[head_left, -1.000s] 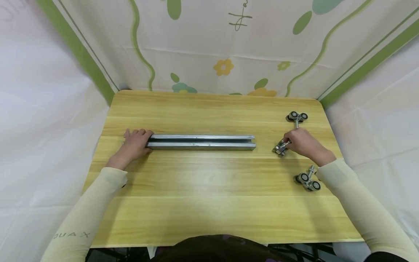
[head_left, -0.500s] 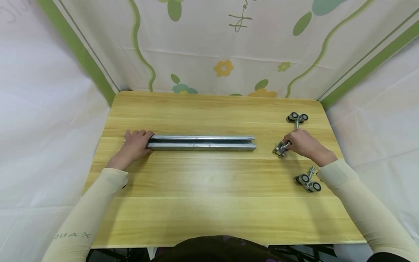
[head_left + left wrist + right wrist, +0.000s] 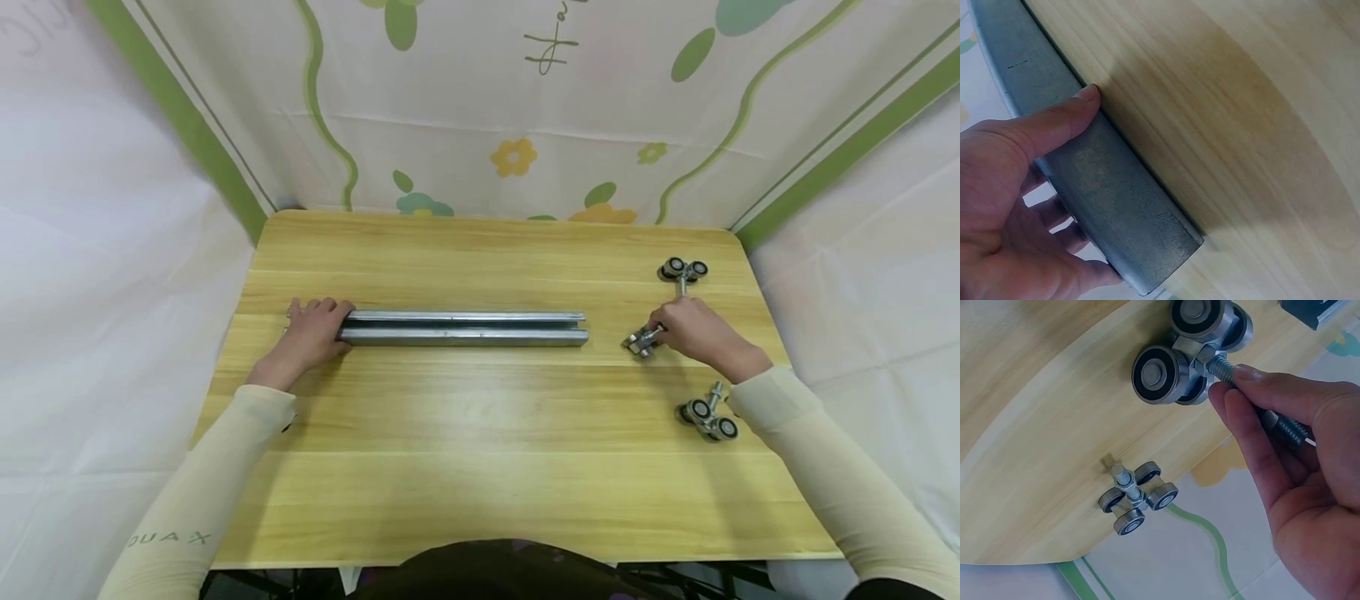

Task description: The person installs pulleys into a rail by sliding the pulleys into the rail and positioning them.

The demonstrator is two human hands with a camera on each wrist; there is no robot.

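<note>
Rail (image 3: 465,337): lying on the tabletop (image 3: 465,500), long groove between its two lips, right end facing the rollers.
Left hand (image 3: 311,332): I have it clamped on the rail's left end, thumb along the near side, fingers round the far side.
Right hand (image 3: 697,332): fingers and thumb pinched together on the bolt (image 3: 1222,369) of the held roller (image 3: 642,342).
Held roller: just beyond the rail's right end, wheels toward the rail, apart from it. Can't tell if its wheels touch the tabletop.
Far roller (image 3: 683,270): on the tabletop behind the right hand, bolt pointing toward me; my right wrist view shows it clear of the fingers.
Near roller (image 3: 707,419): on the tabletop, nearer me than the right hand, just beside the sleeve, not held.
Done: rail gripped, one roller in hand.
Left: held roller not in the rail; far and near rollers unhandled. I see no roller in the exposed groove; the part under the left hand is hidden.
Progress: early, I'd judge.
</note>
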